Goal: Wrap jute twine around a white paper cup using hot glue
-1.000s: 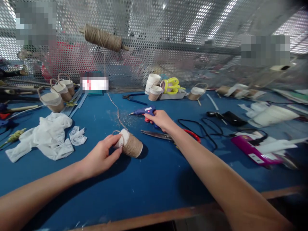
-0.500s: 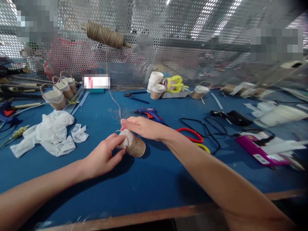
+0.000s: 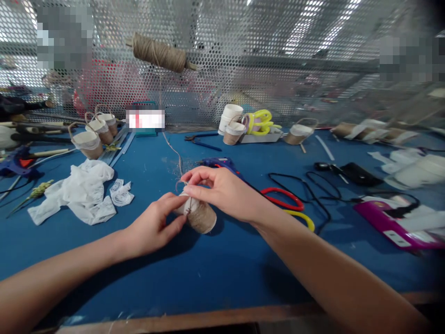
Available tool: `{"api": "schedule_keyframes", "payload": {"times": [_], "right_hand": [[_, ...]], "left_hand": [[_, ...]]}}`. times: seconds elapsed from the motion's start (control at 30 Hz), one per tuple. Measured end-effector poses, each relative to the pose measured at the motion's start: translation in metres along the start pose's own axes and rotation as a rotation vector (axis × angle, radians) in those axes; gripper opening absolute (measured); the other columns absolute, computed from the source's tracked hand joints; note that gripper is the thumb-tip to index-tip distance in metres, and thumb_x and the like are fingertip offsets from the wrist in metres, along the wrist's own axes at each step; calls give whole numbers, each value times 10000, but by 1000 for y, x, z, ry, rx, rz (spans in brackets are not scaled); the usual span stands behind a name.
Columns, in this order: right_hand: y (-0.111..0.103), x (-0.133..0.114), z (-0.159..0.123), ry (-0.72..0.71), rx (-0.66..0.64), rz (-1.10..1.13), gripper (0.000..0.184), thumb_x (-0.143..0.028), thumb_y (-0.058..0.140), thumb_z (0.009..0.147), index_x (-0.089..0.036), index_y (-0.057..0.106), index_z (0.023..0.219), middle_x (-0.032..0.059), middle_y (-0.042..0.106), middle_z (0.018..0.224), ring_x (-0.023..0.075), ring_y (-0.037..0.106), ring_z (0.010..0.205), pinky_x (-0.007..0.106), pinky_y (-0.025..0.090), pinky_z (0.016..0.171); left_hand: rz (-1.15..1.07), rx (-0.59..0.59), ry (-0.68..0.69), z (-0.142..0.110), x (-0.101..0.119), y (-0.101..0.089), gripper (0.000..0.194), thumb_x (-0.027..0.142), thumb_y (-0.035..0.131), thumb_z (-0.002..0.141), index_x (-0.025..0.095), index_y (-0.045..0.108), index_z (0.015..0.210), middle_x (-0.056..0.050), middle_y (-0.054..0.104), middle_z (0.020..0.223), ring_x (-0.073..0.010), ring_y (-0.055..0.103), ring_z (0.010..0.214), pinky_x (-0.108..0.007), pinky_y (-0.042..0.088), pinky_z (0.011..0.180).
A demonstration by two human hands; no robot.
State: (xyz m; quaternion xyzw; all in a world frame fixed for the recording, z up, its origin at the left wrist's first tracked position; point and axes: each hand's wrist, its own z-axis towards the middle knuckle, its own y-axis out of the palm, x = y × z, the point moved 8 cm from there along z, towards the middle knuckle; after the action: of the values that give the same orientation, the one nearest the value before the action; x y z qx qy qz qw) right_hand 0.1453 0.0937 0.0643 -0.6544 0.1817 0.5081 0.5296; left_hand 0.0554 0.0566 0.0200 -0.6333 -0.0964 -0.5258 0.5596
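A small burlap-covered bucket (image 3: 202, 220) with a pale band near its rim lies tilted on its side above the blue table. My left hand (image 3: 156, 226) grips it at the rim end, thumb below and fingers on top. At the upper side of the rim, my right hand (image 3: 224, 191) pinches a strand of twine (image 3: 178, 155) between thumb and fingers. That strand runs back up to a twine spool (image 3: 159, 54) hung on the perforated metal screen. A dark knot or tie shows on the pale band.
White lace (image 3: 83, 188) lies to the left. Finished buckets (image 3: 91, 147) with handles stand behind it. A blue glue gun (image 3: 219, 162), pliers (image 3: 205, 140), red-handled scissors (image 3: 283, 198), black cable (image 3: 309, 195) and a purple power strip (image 3: 389, 227) spread across the right side.
My right hand has gone from lying extended over the bucket to a curled pinch on the twine at its rim. My left hand keeps its hold. The whole view has shifted slightly.
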Motion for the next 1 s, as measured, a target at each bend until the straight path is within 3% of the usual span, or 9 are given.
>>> {"api": "schedule_keyframes", "payload": {"times": [0.27,0.6,1.0], "right_hand": [[-20,17,-25,88,205,200,157,-313,620,725,-170,559,702,49,635,923,138,582,785,293,451,741],[-18,43,-29,141,266,260,192,-352,633,718,-167,595,754,45,645,828,149,585,745,311,462,719],[-11,50,-30,191,233,292,232,-386,613,725,-162,582,772,31,615,775,146,566,720,315,450,705]], "left_hand": [[-382,-15,-110,-2,-10,2,321,269,476,864,143,529,1155,-80,624,1014,-201,557,930,-327,431,851],[-416,-28,-107,-5,-10,5,340,271,489,865,165,522,1187,-74,633,1036,-197,563,938,-317,432,859],[-394,-31,-97,-7,-9,5,319,273,500,863,182,521,1168,-74,623,1048,-194,556,931,-328,439,858]]}}
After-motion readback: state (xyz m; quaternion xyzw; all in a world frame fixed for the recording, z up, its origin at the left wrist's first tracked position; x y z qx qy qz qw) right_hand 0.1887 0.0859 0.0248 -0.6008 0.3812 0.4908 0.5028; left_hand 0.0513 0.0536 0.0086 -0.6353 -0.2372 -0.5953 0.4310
